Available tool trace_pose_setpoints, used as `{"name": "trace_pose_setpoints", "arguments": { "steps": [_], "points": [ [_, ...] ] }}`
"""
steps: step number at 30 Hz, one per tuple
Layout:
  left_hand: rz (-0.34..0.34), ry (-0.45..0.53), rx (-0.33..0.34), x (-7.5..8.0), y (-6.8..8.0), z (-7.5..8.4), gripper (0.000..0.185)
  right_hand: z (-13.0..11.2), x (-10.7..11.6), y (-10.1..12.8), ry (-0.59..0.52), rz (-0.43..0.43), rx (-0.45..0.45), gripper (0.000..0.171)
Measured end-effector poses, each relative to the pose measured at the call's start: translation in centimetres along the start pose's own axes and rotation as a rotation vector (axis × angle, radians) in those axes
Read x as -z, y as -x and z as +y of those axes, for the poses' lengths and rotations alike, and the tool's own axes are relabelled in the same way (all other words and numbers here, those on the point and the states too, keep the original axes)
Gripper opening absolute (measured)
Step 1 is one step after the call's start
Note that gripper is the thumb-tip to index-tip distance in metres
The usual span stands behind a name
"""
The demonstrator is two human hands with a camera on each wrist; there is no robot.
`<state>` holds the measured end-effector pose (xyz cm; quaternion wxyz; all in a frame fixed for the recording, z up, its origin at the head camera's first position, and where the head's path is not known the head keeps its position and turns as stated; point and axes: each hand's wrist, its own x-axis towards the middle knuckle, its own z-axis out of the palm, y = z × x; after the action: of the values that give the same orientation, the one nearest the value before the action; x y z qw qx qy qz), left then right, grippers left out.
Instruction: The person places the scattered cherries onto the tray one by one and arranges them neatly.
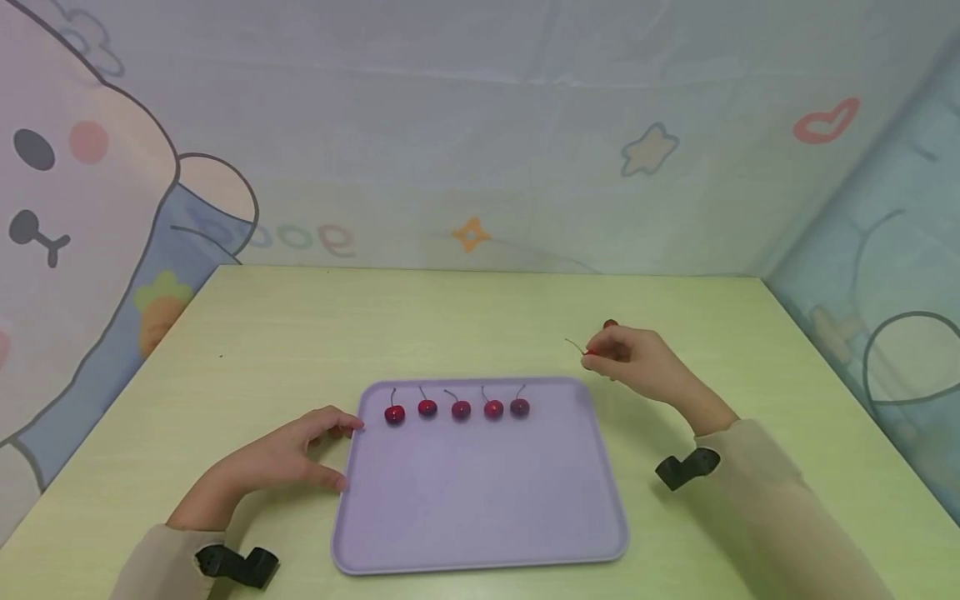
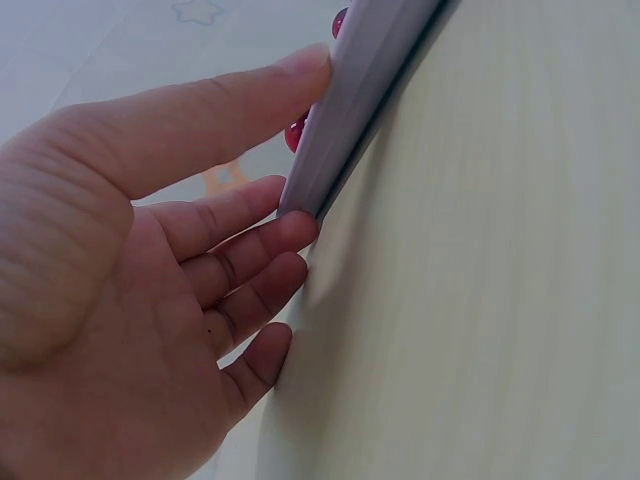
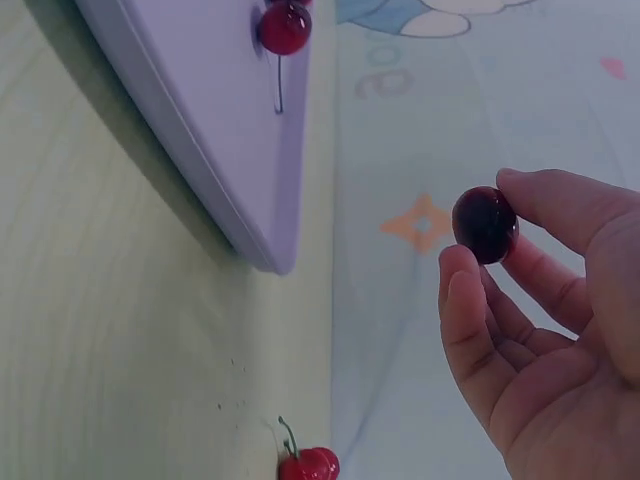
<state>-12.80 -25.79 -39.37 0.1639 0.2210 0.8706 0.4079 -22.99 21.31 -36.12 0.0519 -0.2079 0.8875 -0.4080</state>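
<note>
My right hand (image 1: 633, 358) pinches a dark red cherry (image 3: 486, 225) between thumb and fingers, above the table beyond the tray's far right corner. Its thin stem points left in the head view. A lilac tray (image 1: 480, 492) lies flat on the table. Along its far side, several cherries (image 1: 461, 410) stand in a row with their stems pointing away. My left hand (image 1: 281, 454) is at the tray's left edge. In the left wrist view its thumb (image 2: 300, 70) touches the rim, and the loosely bent fingertips rest against the tray's side.
Another red cherry (image 3: 315, 464) with a green stem lies on the table (image 1: 420, 325) behind my right hand, mostly hidden in the head view. A patterned cloth backdrop (image 1: 465, 142) rises behind the table. Black wrist cameras (image 1: 686, 468) sit on both sleeves.
</note>
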Motion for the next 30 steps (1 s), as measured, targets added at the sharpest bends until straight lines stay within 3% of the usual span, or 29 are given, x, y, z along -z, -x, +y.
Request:
{"name": "trace_pose_setpoints", "arguments": {
  "steps": [4, 22, 30],
  "points": [
    [0.004, -0.005, 0.010, -0.1, 0.0, -0.1, 0.064, -0.3, -0.8, -0.1, 0.058, 0.000, 0.008, 0.021],
    [0.010, -0.005, 0.001, 0.0, 0.1, 0.0, 0.066, -1.0, -4.0, -0.1, 0.099, -0.053, -0.025, 0.015],
    [0.010, -0.013, 0.010, -0.1, 0.1, -0.1, 0.065, -1.0, -5.0, -0.2, 0.106, -0.072, -0.001, 0.018]
  ]
}}
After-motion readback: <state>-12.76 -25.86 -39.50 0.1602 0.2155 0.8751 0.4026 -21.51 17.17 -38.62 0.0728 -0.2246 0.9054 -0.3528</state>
